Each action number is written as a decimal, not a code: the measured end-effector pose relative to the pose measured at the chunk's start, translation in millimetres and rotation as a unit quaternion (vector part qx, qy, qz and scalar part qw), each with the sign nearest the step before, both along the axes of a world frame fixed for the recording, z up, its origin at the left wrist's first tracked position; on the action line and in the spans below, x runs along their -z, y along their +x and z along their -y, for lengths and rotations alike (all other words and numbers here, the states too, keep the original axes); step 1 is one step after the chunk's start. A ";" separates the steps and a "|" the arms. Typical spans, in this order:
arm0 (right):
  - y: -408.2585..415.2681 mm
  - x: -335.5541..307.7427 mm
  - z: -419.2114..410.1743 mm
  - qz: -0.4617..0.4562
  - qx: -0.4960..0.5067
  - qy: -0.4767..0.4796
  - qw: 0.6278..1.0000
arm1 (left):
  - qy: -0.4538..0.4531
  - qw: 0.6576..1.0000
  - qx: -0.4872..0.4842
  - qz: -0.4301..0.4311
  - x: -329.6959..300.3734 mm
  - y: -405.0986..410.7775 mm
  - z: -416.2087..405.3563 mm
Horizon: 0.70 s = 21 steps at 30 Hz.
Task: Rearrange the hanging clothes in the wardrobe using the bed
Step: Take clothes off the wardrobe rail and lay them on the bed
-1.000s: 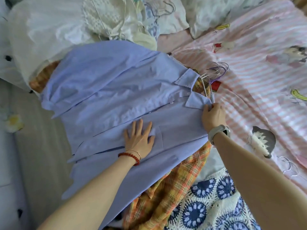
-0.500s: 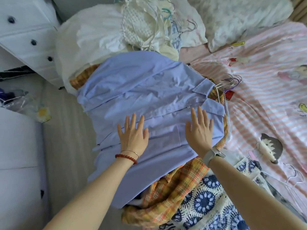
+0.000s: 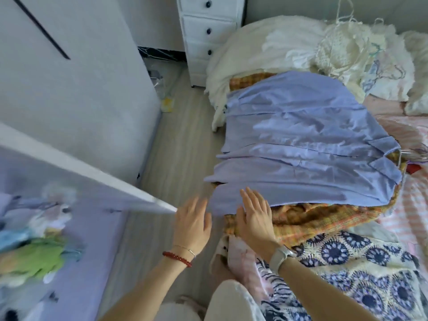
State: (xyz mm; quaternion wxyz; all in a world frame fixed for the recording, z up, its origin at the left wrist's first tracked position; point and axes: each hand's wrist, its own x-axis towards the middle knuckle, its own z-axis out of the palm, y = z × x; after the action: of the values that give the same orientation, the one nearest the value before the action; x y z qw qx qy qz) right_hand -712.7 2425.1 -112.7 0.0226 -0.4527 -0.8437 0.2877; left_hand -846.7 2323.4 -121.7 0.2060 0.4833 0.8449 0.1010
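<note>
Bed (image 3: 412, 205): blue shirt (image 3: 301, 144), soft, light, probably slippery, best taken at hanger (image 3: 414, 154); left hand (image 3: 192, 224), right hand (image 3: 254, 218) flat, holding nothing.

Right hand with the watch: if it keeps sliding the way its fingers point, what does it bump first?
Probably the blue shirt; the right hand's fingertips already reach its near hem, though depth is unclear.

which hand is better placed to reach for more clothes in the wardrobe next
Probably the left hand. It hangs open over the floor, on the side of the open wardrobe. The right hand is open too, but sits over the edge of the blue shirt on the bed.
</note>
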 end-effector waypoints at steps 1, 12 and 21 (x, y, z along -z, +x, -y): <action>-10.5 -3.3 21.5 -0.007 -0.026 0.001 1.000 | -0.002 1.000 -0.012 -0.009 -3.4 -7.1 26.9; -140.6 -57.2 234.1 -0.105 -0.344 0.088 0.929 | 0.025 0.933 -0.332 -0.135 -73.7 -90.1 314.3; -265.3 -123.7 383.5 -0.202 -0.523 0.084 0.823 | 0.037 0.813 -0.527 -0.243 -163.7 -125.3 497.3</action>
State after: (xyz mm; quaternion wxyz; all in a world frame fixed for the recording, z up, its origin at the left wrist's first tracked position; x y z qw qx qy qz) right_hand -978.1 2041.6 11.0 0.0768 0.1288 -0.9512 0.2697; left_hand -972.0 1826.1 42.0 -0.1093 -0.0204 0.9883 0.1046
